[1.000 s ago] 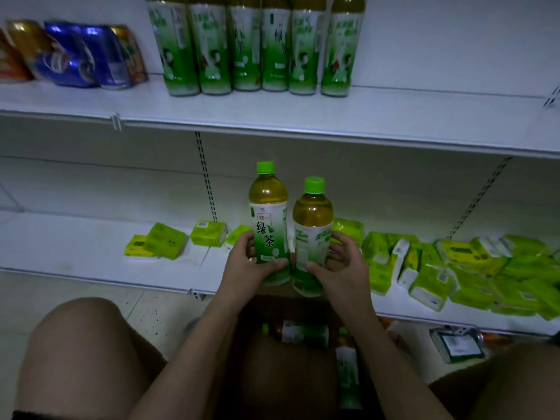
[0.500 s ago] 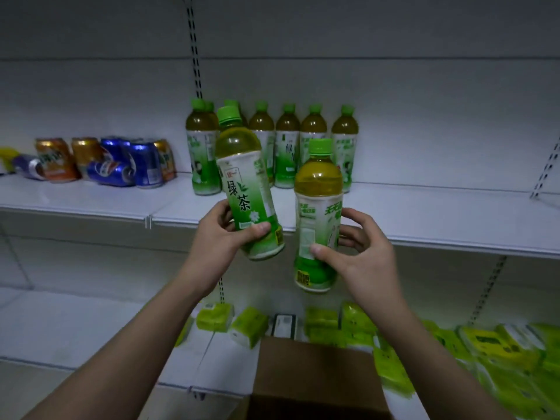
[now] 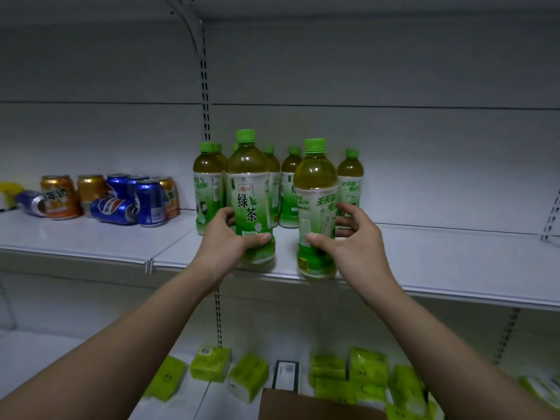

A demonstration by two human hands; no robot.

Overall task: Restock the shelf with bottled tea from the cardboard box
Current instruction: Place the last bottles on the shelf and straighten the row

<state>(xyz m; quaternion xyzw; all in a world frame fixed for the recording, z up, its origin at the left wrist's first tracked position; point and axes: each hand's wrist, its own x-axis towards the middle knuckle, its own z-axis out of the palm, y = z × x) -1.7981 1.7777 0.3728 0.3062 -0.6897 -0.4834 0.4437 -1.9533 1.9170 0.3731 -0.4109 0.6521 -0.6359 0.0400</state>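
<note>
Two full tea bottles stand upright at the shelf's front edge, the left bottle gripped low by the left hand, the right bottle loosely cupped by the right hand. They look heavy, rigid and slick, best held around the labelled waist. Behind stand more bottles, cans to the left, the cardboard box below.

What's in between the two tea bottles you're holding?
In the head view, only bare white shelf lies between the left bottle and the right bottle; another bottle stands farther back.
</note>
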